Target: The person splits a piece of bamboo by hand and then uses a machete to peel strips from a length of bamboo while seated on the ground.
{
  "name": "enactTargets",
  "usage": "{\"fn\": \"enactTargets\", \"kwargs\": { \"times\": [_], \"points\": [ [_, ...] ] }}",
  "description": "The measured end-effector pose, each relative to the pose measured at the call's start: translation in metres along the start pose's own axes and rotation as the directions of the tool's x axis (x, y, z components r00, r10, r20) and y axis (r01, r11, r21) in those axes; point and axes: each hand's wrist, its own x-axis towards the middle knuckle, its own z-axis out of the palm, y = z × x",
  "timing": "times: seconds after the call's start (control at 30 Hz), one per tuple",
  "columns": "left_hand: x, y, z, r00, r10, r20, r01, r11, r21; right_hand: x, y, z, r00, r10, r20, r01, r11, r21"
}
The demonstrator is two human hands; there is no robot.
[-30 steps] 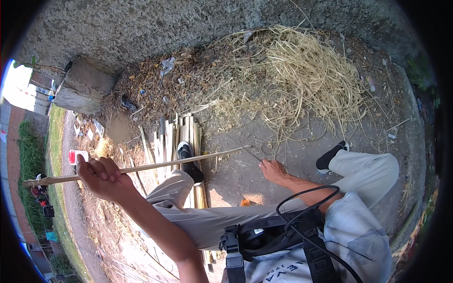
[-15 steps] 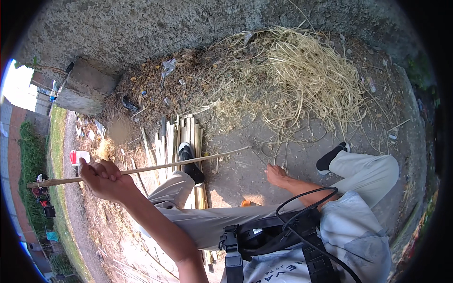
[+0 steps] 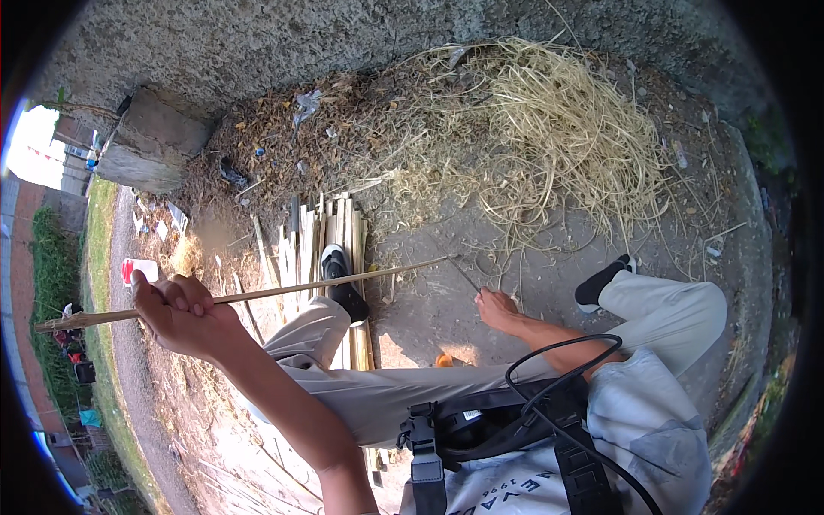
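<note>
My left hand (image 3: 190, 316) is closed round a long, thin bamboo stick (image 3: 343, 280). The stick slopes slightly upward to the right, with its thicker end past my fist on the left. My right hand (image 3: 500, 310) is closed on what looks like a knife (image 3: 466, 276), a slim dark blade whose handle is hidden in the fist. Its tip lies close to the stick's thin right end; whether they touch I cannot tell. Beyond my right hand lies a big heap of pale shavings (image 3: 575, 129).
Split bamboo strips (image 3: 343, 227) lie stacked under and beside my left shoe (image 3: 335, 264). A rough wall (image 3: 343, 39) runs along the far side, with a concrete block (image 3: 154, 142) at its left. A red-lidded container (image 3: 142, 271) stands left. An orange object (image 3: 444, 360) lies between my legs.
The stick and my left hand have shifted a little left and up. My right hand has risen slightly, and the blade shows more clearly below the stick's thin end.
</note>
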Motion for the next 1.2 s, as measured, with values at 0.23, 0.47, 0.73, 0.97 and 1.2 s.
{"fn": "enactTargets", "kwargs": {
  "times": [0.23,0.47,0.73,0.97,1.2],
  "points": [
    [0.002,0.005,-0.007,0.958,-0.099,0.268,0.126,0.988,-0.085,0.011,0.009,-0.005,0.993,0.114,0.043,-0.111,0.992,-0.062],
    [-0.003,0.010,-0.013,0.660,-0.049,0.749,0.331,0.915,-0.232,-0.003,-0.084,-0.040,0.996,-0.093,-0.017,0.094,0.991,0.096],
    [-0.006,0.012,-0.009,0.565,0.009,0.825,0.390,0.878,-0.277,-0.005,-0.056,-0.015,0.985,-0.124,-0.116,0.134,0.987,0.083],
    [-0.011,0.007,0.002,0.584,-0.029,0.811,0.397,0.882,-0.254,-0.006,-0.088,-0.039,0.990,-0.107,-0.096,0.118,0.986,0.115],
    [-0.001,0.005,-0.008,0.672,-0.045,0.739,0.353,0.897,-0.266,-0.006,-0.078,0.007,0.900,-0.284,-0.330,0.328,0.941,0.084]
  ]
}}
